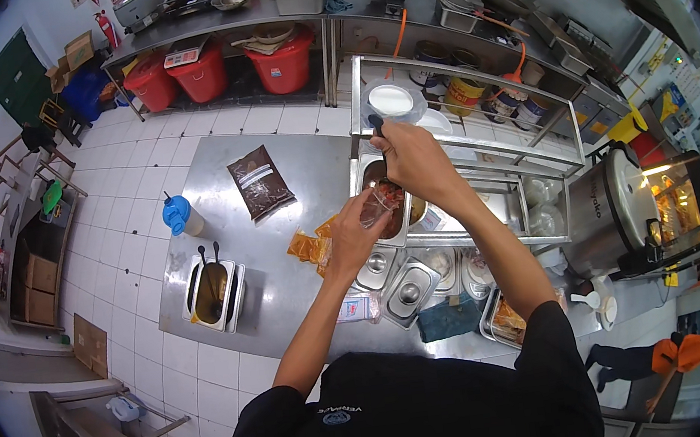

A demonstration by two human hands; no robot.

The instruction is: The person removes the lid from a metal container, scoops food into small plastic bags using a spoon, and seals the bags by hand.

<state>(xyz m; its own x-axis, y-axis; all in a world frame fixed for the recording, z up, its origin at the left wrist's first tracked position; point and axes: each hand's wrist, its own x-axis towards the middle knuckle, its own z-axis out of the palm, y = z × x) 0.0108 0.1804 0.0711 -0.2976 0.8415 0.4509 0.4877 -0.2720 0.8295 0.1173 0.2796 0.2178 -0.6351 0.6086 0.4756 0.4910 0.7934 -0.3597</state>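
My right hand [417, 159] is closed round a utensil with a black handle [375, 122]; the utensil's lower end is hidden. Just below it, my left hand [356, 239] grips a clear plastic container [378, 207] with reddish food in it. Whether this is a cup or a bag, I cannot tell. Both hands are over a deep steel pan [404, 228] at the edge of the steel table [215, 169]. Left of my left hand lies an orange packet [308, 247]. Farther off is a sealed bag [261, 184] of dark brown contents.
On the left stand a blue-lidded bottle [184, 216] and a steel pan [210, 296] with two black handles. Steel lids [411, 292] and a dark green cloth [450, 319] lie near me. A metal rack [467, 149] and a large cooker [612, 210] are rightward. Another person [663, 355] is at lower right.
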